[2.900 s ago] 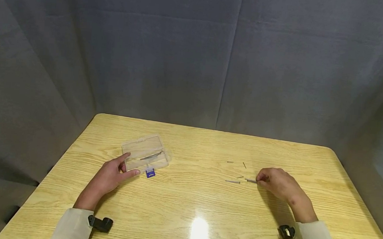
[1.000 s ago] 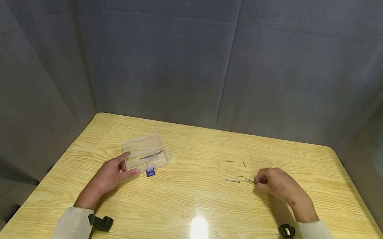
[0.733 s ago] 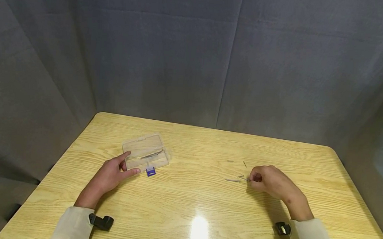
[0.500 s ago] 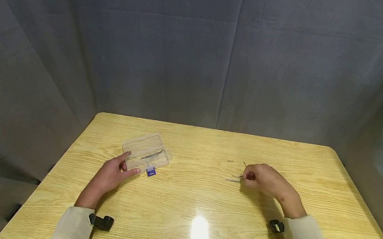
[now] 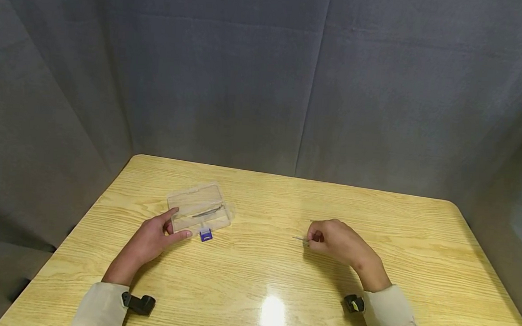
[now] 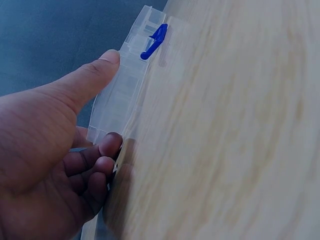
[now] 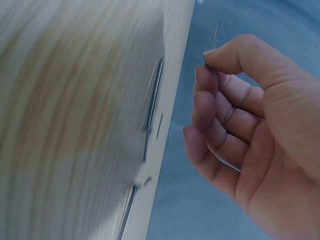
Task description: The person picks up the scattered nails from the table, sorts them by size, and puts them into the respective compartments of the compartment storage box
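Observation:
My left hand (image 5: 150, 238) holds the left side of a clear plastic box (image 5: 191, 196), thumb along its front and fingers at its side. The box lies open; several thin nails (image 5: 207, 212) are inside, and a blue latch (image 5: 205, 235) is at its front. In the left wrist view the thumb lies against the box wall (image 6: 117, 95). Over the table right of centre, my right hand (image 5: 339, 240) pinches a nail (image 7: 216, 36) between thumb and index fingertip, its end pointing left in the head view. The other fingers are curled.
Several loose nails (image 7: 154, 95) lie on the wooden table (image 5: 245, 281), mostly hidden behind the right hand in the head view. A grey curtain (image 5: 229, 91) hangs behind the table. Each wrist wears a black camera (image 5: 139, 304).
My right hand has picked up a nail from the right-hand group and moved left with it, passing over the other nails. The left hand and box have stayed in place.

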`<state>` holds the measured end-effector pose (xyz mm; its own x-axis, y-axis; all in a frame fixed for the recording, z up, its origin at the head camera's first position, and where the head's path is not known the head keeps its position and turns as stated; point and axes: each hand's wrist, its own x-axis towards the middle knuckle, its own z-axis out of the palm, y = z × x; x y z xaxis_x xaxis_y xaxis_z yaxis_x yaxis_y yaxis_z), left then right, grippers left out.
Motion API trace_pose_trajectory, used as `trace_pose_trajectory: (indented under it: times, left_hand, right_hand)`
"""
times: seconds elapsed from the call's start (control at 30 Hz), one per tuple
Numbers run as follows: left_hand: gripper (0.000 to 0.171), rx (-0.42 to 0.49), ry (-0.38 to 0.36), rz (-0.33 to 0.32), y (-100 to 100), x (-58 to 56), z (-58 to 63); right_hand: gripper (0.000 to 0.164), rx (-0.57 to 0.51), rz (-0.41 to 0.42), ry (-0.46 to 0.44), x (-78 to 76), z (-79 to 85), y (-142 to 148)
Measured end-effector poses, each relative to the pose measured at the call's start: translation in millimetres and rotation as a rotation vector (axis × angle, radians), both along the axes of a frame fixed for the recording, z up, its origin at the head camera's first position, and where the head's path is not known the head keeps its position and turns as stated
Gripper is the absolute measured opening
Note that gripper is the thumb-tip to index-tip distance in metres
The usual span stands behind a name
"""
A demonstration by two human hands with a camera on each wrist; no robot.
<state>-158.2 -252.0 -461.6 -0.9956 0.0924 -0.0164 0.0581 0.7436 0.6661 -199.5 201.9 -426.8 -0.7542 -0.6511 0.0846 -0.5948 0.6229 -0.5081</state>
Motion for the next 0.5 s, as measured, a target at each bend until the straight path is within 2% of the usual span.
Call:
trace_pose_trajectory:
  times: [0.5]
  left_hand:
    - [0.085, -0.004, 0.000, 0.005, 1, 1.0, 0.0]
  right_hand:
    - [0.011, -0.006, 0.047, 0.029, -4.5, -5.2, -47]
